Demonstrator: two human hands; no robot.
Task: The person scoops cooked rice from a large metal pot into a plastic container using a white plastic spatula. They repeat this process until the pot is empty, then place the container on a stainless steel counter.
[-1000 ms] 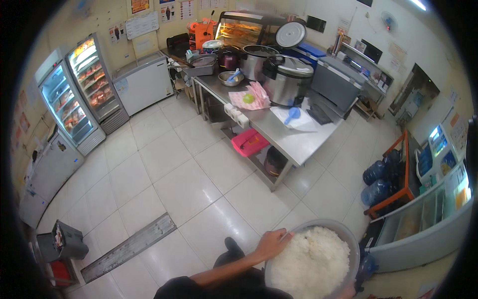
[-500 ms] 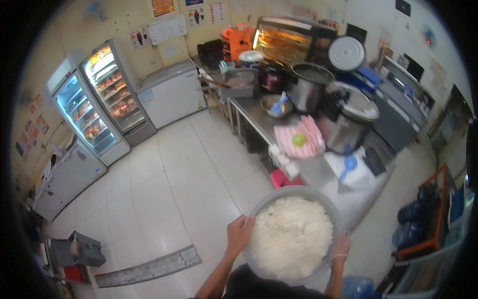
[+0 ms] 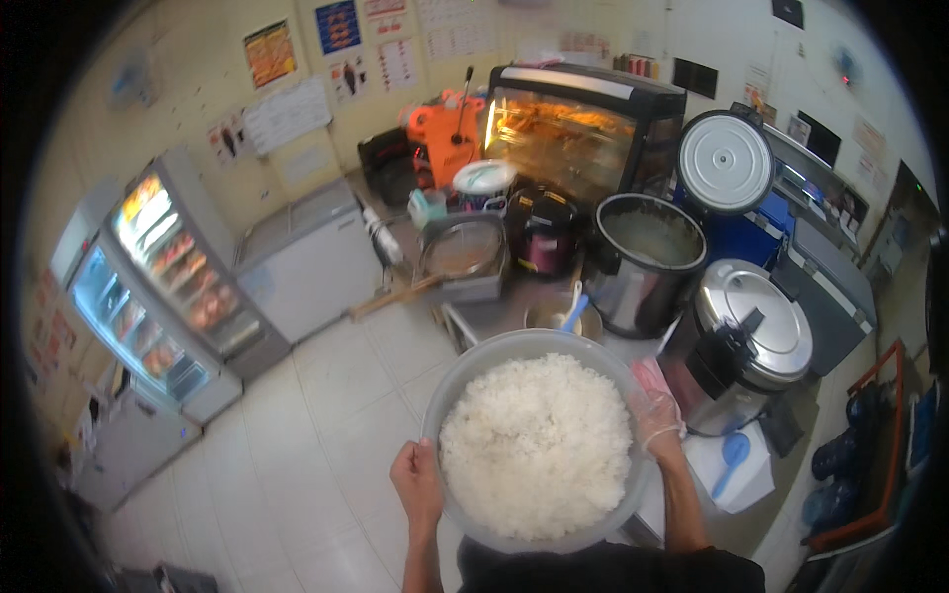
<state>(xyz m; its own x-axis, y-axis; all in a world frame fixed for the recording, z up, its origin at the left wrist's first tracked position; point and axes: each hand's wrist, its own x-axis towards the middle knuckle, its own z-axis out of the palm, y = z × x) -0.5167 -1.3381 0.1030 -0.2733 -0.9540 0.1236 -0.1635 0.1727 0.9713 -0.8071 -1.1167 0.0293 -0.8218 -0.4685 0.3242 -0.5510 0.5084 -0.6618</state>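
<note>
A large pale round basin [image 3: 443,387] heaped with cooked white rice [image 3: 539,450] is held up in front of my body, over the near edge of the counter. My left hand [image 3: 417,481] is closed on its left rim, thumb near the top. On the opposite side, my right hand [image 3: 654,415], in a clear plastic glove, grips the basin's right wall; some of its fingers are hidden. Just past the basin lies a metal bowl [image 3: 590,322] with a blue-ended scoop [image 3: 574,312] in it. Part of a pink cloth [image 3: 650,377] shows beside my right hand.
An open large rice cooker [image 3: 643,287] and a lidded one [image 3: 746,336] stand on the counter. A blue rice paddle [image 3: 732,460] lies on white sheeting at right. Behind are a grey tub with a sieve [image 3: 463,247], a dark purple pot [image 3: 542,232] and a lit food warmer [image 3: 563,128].
I have come nearer the counter with the basin, and it now covers most of the metal bowl and pink cloth. Both hands keep their hold on it.
</note>
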